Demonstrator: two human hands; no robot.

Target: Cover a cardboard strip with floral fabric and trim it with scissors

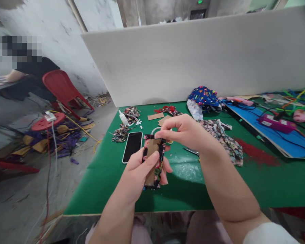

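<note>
My left hand [142, 171] is wrapped round a small cardboard piece [150, 169] edged with dark floral fabric, its thumb lying on the bare cardboard. At the top edge of that piece, my right hand [176, 130] pinches the folded fabric between thumb and forefinger. A phone [133, 147] with a pale case lies just left of the piece. Behind my hands are a roll of tape, partly hidden, and two flat cardboard strips [155, 116]. Scissors [191, 151], partly covered by my right forearm, rest on the green table [101, 179].
A white glue bottle [123, 118] and floral scraps [120, 133] lie at the back left. To the right are floral cloth [222, 135], a blue board [259, 128], a purple power strip [277, 123] and cables. A white partition [167, 64] stands behind; a person [38, 74] sits far left.
</note>
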